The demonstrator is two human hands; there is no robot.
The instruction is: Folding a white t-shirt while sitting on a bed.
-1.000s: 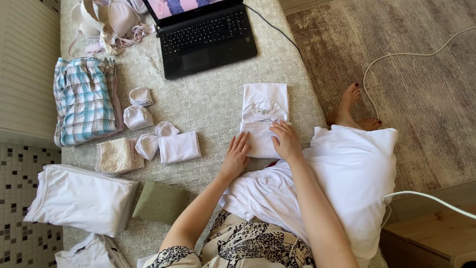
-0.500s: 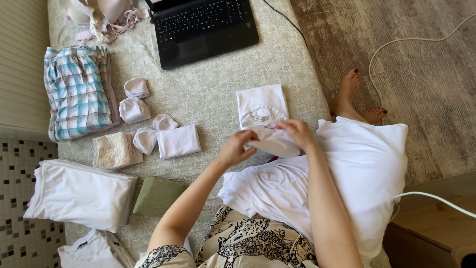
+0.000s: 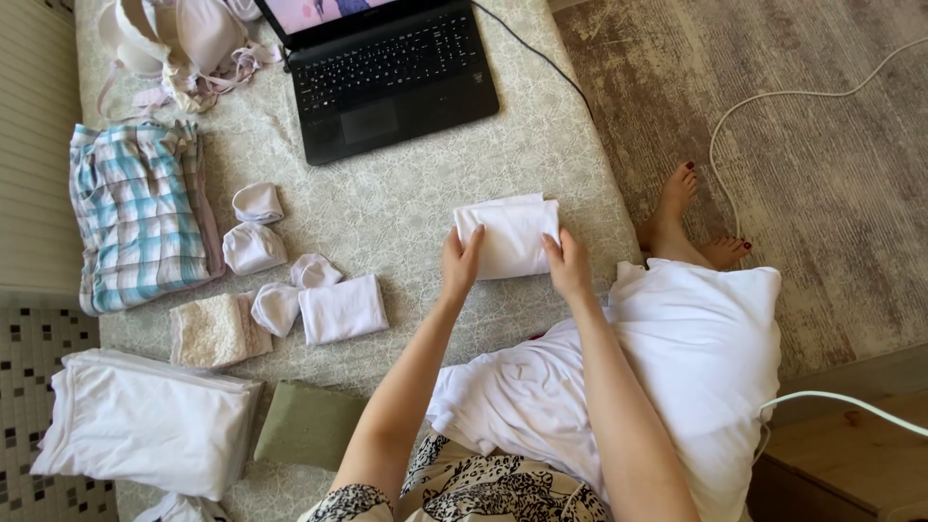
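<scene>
A small white garment (image 3: 509, 235) lies folded into a compact rectangle on the pale patterned bed cover (image 3: 406, 203). My left hand (image 3: 460, 265) presses on its left edge with fingers flat. My right hand (image 3: 566, 267) rests on its right edge. Both hands flank the fold, thumbs toward each other. A larger white cloth (image 3: 667, 377) lies crumpled over my lap and to the right of my arms.
An open black laptop (image 3: 387, 72) sits at the top. Left of my hands lie a folded white piece (image 3: 342, 309), rolled white socks (image 3: 253, 248), a lace piece (image 3: 213, 331), plaid cloth (image 3: 140, 215), white stacks (image 3: 150, 423) and an olive fold (image 3: 309, 425). Cables cross the rug (image 3: 822, 145).
The white garment was longer and flat a second ago. Both hands lifted its near end and folded it over away from me, leaving a shorter rectangle held at both sides.
</scene>
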